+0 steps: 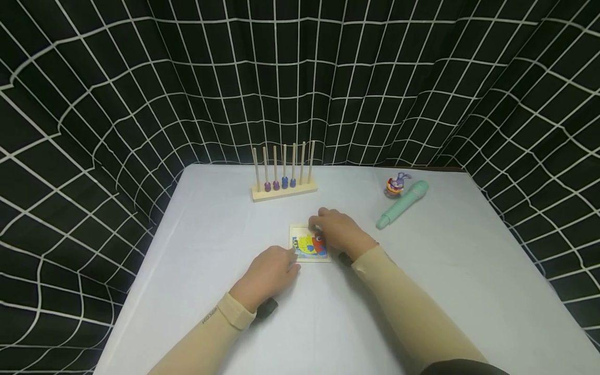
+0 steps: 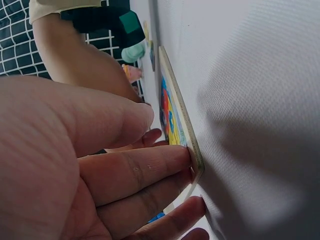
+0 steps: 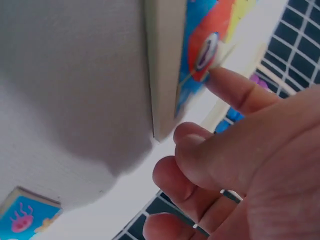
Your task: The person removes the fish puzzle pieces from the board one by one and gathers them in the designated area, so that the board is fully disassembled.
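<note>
A small wooden tray puzzle (image 1: 307, 244) with a red, yellow and blue fish picture lies flat on the white table. My left hand (image 1: 271, 273) is at its near left side; in the left wrist view the extended fingers (image 2: 145, 172) touch the puzzle's edge, thumb apart. My right hand (image 1: 339, 230) is over its right side. The right wrist view shows the index fingertip (image 3: 220, 77) touching the picture near the fish's eye, while the thumb and other fingers are bent with nothing between them. A loose puzzle piece (image 3: 25, 217) with a pink jellyfish lies nearby.
A wooden peg rack (image 1: 283, 194) with purple and blue beads stands at the back. Back right are a purple rabbit-like toy (image 1: 396, 185) and a mint-green toy microphone (image 1: 403, 204). Dark grid-patterned curtains (image 1: 300, 78) surround the table.
</note>
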### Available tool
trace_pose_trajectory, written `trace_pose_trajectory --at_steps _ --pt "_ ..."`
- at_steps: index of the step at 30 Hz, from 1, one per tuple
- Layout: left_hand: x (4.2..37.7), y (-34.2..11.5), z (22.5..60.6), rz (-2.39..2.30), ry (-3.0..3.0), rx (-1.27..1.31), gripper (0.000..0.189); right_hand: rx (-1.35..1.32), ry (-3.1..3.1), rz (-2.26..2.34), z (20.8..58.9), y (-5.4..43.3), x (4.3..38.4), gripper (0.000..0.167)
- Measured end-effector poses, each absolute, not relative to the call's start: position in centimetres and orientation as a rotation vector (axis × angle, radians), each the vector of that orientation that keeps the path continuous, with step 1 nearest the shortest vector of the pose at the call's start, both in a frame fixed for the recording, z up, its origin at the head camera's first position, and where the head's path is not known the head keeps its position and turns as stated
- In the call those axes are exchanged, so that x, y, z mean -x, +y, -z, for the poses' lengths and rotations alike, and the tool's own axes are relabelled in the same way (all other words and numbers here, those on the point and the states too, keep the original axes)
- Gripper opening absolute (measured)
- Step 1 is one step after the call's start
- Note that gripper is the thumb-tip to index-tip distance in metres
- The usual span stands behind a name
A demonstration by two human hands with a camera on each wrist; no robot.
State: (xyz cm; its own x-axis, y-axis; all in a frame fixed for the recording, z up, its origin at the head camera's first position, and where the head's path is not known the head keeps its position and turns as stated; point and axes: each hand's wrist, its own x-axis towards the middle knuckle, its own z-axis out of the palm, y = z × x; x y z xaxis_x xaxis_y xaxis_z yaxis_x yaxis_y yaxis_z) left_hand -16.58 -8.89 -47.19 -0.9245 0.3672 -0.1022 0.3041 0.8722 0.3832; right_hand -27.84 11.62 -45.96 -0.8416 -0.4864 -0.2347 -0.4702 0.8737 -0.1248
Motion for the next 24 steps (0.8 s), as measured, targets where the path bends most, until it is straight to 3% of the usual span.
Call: trace_pose_trajectory --at_steps 6,13,24 --pt "16.6 -8.8 47.4 -0.549 2.873 -0.524 0.04 0.858 2.804 -0.073 46.5 11.1 28.1 0.034" --pt "16.6 -8.8 47.7 -0.548 2.875 -0.525 0.04 0.8 2.792 0.001 47.3 10.9 28.5 0.031" --pt "16.6 -8.9 47.3 -0.528 2.887 -0.536 0.041 0.782 2.74 0.101 46.1 12.3 28.7 0.047"
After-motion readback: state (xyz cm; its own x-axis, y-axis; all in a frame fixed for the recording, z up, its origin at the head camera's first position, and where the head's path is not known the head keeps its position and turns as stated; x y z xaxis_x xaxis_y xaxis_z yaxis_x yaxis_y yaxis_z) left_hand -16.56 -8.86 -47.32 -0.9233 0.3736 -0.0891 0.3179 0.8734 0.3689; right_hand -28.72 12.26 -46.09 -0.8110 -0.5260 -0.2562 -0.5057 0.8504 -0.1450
